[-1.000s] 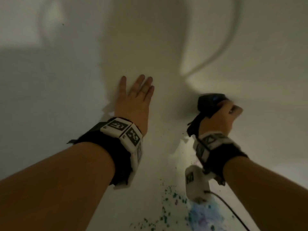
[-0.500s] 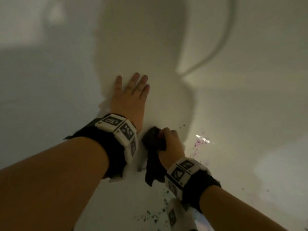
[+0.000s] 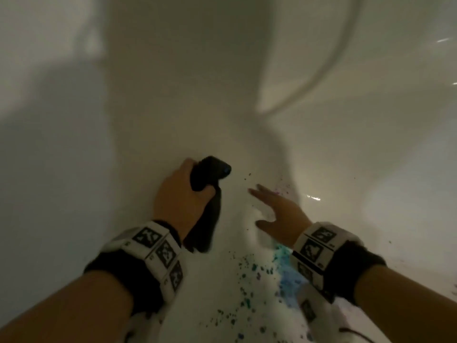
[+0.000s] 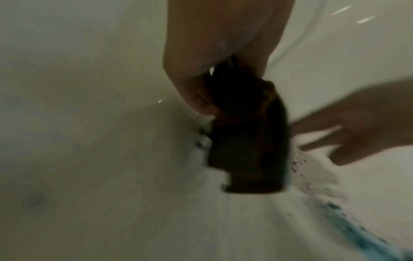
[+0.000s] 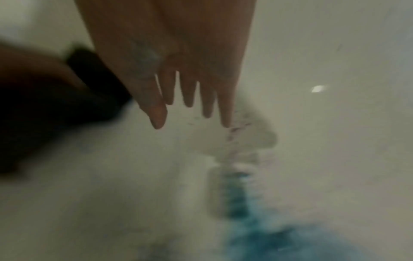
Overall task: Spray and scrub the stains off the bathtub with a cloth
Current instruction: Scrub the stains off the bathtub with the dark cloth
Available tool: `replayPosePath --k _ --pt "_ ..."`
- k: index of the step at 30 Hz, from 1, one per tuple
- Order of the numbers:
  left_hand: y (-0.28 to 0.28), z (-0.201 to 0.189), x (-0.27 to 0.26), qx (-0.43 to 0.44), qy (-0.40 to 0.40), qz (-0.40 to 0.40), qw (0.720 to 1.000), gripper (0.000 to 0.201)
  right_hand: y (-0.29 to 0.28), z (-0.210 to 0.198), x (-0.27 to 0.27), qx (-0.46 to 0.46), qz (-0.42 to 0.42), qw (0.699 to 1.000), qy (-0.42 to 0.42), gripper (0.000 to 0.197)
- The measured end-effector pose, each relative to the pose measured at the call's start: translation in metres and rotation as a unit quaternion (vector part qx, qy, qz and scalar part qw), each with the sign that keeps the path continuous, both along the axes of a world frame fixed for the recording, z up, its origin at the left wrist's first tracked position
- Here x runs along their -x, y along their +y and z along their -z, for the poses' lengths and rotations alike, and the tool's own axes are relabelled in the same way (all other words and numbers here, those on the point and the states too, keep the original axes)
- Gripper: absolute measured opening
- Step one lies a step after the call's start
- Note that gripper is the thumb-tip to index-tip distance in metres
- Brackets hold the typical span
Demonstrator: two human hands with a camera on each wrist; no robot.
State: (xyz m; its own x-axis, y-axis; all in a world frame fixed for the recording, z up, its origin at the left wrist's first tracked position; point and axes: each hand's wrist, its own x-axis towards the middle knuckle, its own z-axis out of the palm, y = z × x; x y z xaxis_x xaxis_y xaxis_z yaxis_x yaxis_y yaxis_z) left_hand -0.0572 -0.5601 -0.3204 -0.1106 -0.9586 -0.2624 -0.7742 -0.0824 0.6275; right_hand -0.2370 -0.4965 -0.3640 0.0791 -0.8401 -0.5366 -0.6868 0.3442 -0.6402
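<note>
White bathtub (image 3: 371,144), dark cloth (image 3: 205,219) hanging from left hand (image 3: 178,194)

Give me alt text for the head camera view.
The left hand grips a dark crumpled cloth against the white bathtub, while the right hand spreads open near blue-green speckled stains.

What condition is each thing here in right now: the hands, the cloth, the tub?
Left hand: grips the dark cloth.
Dark cloth: bunched, its tail hanging down to the tub.
Right hand: open, fingers spread, holding nothing.
White bathtub: still dirty, with blue-green stains and purple specks.
</note>
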Motion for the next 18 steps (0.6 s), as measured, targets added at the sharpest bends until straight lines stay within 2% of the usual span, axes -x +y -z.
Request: replayPosePath --k 2,4,6,8,13,16,18 --pt "-0.021 -0.01 0.002 0.119 -0.078 0.047 0.989 0.012 0.01 0.024 0.036 -0.09 -0.069 0.979 0.171 0.091" --pt "-0.043 -0.022 0.007 0.22 -0.143 0.064 0.963 0.015 0.025 0.042 0.062 -0.169 -0.121 0.939 0.273 0.103" --pt "-0.058 -0.031 0.017 0.289 -0.198 0.093 0.932 0.025 0.039 0.055 0.071 -0.192 -0.147 0.92 0.309 0.108" --pt "-0.069 -0.033 0.026 0.334 -0.242 0.17 0.895 0.031 0.045 0.062 0.071 -0.186 -0.153 0.917 0.319 0.113" --pt "-0.078 -0.014 0.03 0.338 -0.351 0.349 0.801 0.026 0.045 0.066 0.075 -0.181 -0.169 0.912 0.326 0.119" --pt "-0.059 0.009 0.027 0.312 -0.373 0.404 0.775 0.042 0.044 0.067 0.076 -0.18 -0.175 0.911 0.328 0.119" --pt "-0.046 0.021 0.023 0.269 -0.401 0.435 0.76 0.035 0.045 0.067 0.077 -0.183 -0.18 0.908 0.33 0.118"
